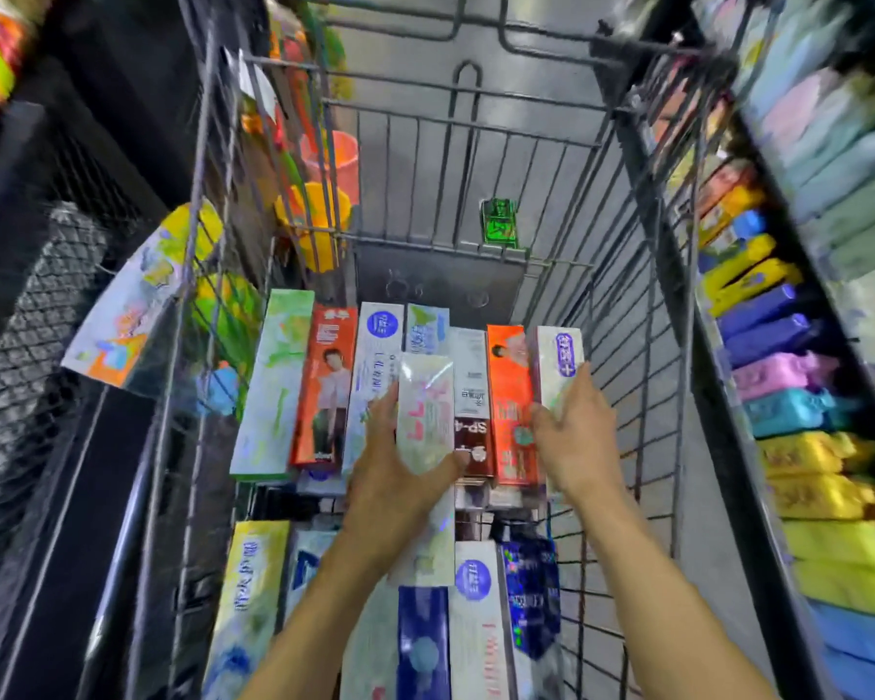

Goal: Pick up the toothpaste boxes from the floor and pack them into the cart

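Two boxes in your hands at mid-frame: left hand [392,477] wraps a pale box [425,411], right hand [574,437] clamps a white box [556,366], both long-axis pointing up-frame, over the packed rows inside the cart [627,305].

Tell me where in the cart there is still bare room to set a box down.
Bare floor shows at the far end of the cart, between the back row of boxes and the front wire wall, and along the right wall beside the box in the right hand. The near rows are packed tight. The left hand holds a pale box above them.
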